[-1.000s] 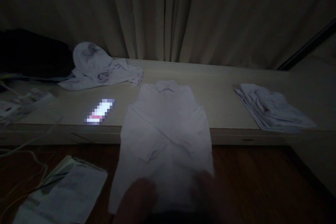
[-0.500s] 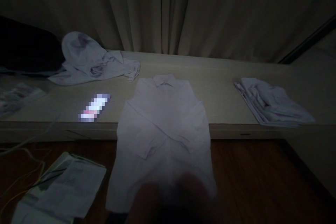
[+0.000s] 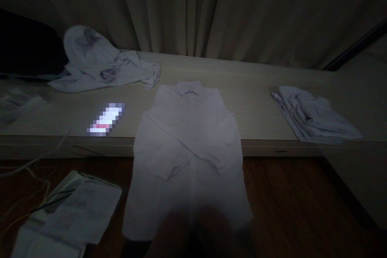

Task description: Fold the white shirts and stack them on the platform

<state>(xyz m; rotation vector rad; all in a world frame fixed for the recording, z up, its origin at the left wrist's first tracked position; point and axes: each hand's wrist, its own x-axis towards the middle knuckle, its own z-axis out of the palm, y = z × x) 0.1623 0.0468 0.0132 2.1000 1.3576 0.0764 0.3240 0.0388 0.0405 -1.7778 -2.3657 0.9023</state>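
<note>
A white long-sleeved collared shirt [image 3: 187, 133] lies spread out, collar away from me, with its sleeves folded inward over the front. Its upper part rests on the pale ledge, and the lower part extends past the front edge toward me. Near the hem, my left hand [image 3: 173, 225] and my right hand [image 3: 213, 221] are side by side over the shirt. Both are dark and blurred, so their fingers and any grip on the cloth cannot be made out.
On the pale ledge [image 3: 256, 117] lie a folded stack of white clothes [image 3: 314, 115] at right, a crumpled white garment [image 3: 102, 64], a lit blurred-out phone [image 3: 107, 119] and a clear plastic bag [image 3: 21, 102]. Papers [image 3: 81, 209] and cables [image 3: 33, 165] are lower left. Curtains [image 3: 169, 12] hang behind.
My right hand has shifted slightly left and down, nearer my left hand. The shirt's lower front shows fewer creases. The view has tilted slightly, moving the ledge up in the picture.
</note>
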